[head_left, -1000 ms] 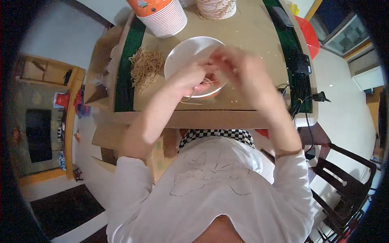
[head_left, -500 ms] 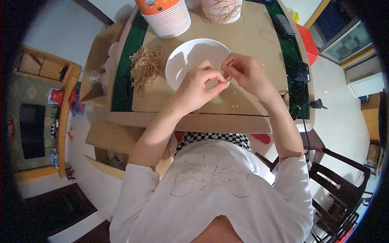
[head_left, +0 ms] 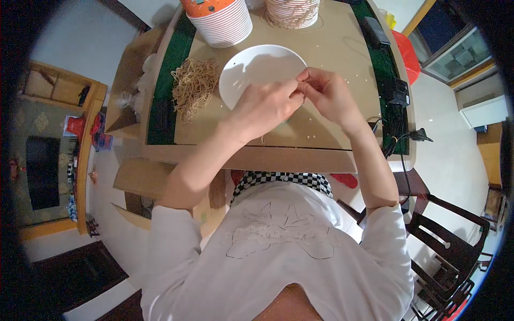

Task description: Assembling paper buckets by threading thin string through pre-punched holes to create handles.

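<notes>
My left hand (head_left: 270,102) and my right hand (head_left: 323,92) meet in a pinch over the front right rim of a white bowl (head_left: 243,64). Both are closed at the fingertips, which mostly hide what they hold. A short end of tan string (head_left: 262,139) shows below my left hand, near the table's front edge. Left of the bowl lies a loose, tangled heap of the same kind of string (head_left: 194,88). Small white bits (head_left: 350,81) are scattered on the brown tabletop (head_left: 337,48), mostly to the right of my hands.
A stack of paper cups or tubs (head_left: 222,27) with an orange print stands behind the bowl. Another stack (head_left: 292,12), wound with string, is farther right. Black adapters (head_left: 399,93) and cables line the table's right edge. A dark chair (head_left: 447,235) stands at the right.
My left hand has turned over and closed in against my right fingertips, so the gap between them is gone. The small white thing at the left fingertips is now out of sight.
</notes>
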### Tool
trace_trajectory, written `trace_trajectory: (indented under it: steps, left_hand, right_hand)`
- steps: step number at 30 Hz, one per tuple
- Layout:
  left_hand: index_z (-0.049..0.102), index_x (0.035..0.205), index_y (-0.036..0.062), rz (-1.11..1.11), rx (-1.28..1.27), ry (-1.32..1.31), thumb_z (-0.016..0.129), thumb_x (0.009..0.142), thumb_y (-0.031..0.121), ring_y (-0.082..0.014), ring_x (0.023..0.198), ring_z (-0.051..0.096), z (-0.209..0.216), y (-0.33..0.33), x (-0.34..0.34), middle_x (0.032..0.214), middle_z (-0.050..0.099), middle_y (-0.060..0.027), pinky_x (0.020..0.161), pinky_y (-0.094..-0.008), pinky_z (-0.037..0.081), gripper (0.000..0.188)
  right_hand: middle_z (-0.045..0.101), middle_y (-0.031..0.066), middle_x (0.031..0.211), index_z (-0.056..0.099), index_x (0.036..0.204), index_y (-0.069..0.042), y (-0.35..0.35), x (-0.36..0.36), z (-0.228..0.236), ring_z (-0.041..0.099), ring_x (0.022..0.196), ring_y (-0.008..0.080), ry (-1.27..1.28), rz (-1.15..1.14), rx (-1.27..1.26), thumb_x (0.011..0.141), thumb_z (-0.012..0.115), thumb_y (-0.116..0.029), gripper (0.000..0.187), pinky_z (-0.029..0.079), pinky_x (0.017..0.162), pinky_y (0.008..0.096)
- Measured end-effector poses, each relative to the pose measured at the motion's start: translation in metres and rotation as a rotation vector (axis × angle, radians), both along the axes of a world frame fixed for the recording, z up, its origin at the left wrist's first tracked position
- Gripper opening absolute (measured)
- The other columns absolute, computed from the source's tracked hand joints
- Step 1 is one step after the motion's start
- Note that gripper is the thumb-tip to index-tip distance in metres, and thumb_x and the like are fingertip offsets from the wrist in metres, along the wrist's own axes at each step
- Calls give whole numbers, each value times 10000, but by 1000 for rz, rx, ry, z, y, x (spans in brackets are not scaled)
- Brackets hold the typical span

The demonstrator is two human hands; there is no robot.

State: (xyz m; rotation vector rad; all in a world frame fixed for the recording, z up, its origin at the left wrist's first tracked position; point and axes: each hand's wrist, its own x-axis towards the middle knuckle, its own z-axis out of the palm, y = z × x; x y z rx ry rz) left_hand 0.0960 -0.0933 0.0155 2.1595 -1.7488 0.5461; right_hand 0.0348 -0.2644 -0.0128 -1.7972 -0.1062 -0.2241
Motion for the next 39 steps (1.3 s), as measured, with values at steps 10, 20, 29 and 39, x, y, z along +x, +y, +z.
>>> trace_trajectory:
  steps: [10,20,29,39]
  left_hand:
    - [577,854,72,68,-65,472,609,835,136,-298,762,604,-5,7,-1,864,545,-77,625,-423,485,74]
    - [607,874,25,86,-50,824,619,858,127,-133,594,541,8,10,-1,749,600,-76,578,-294,439,104]
    - [609,962,44,143,201,706,604,852,98,-170,690,620,19,11,7,828,627,-91,592,-280,480,122]
    - [566,1010,63,-93,120,232,581,842,55,-258,722,630,27,14,13,799,603,-72,626,-349,500,169]
  right_hand:
    - [645,14,824,625,917,5,20,-17,-7,517,666,36,-10,-171,0,888,598,-52,69,431,608,194]
    - [636,55,1017,632,942,-5,31,-20,-30,514,636,34,-225,-331,57,887,606,-70,89,430,532,182]
    - [655,72,879,617,932,-13,45,-23,-30,602,692,92,-136,-378,127,905,574,-75,80,493,597,238]
    - [660,77,742,562,979,-9,34,-18,-13,655,693,116,-82,-286,186,943,532,-116,117,514,575,249]
